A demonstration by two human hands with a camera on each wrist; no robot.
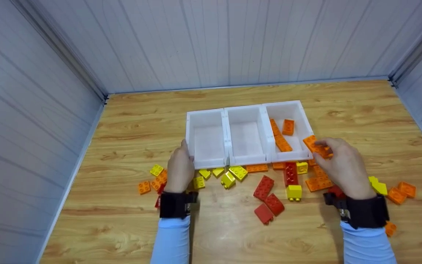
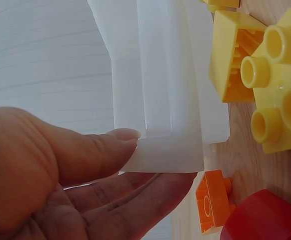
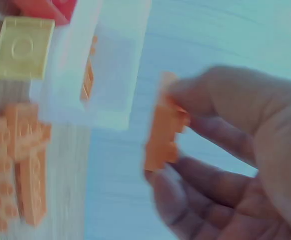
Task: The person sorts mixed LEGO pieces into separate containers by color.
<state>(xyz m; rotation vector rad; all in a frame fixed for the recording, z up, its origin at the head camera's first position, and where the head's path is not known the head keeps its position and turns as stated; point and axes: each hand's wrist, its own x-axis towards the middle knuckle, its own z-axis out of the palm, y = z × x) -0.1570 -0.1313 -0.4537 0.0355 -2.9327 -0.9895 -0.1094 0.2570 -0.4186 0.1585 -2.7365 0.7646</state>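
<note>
A white three-compartment tray [image 1: 227, 134] lies on the table. My left hand [image 1: 180, 167] is at its left end, and the left wrist view has the thumb [image 2: 113, 147] on the tray's wall with the fingers on the other side, pinching it. My right hand [image 1: 344, 167] pinches an orange toy brick [image 1: 310, 142] between thumb and fingertips at the tray's right front corner. In the right wrist view that brick [image 3: 160, 132] is slightly blurred and held apart from the tray wall. Several orange bricks [image 1: 288, 127] lie in the right compartment; the left and middle ones hold nothing.
Loose bricks spread in front of the tray: yellow ones [image 1: 238, 173], red ones [image 1: 264, 188] and orange ones [image 1: 318, 184]. More orange bricks [image 1: 396, 195] lie right of my right wrist, others [image 1: 144, 187] left of my left hand. Pale panels [image 1: 211, 44] enclose the table.
</note>
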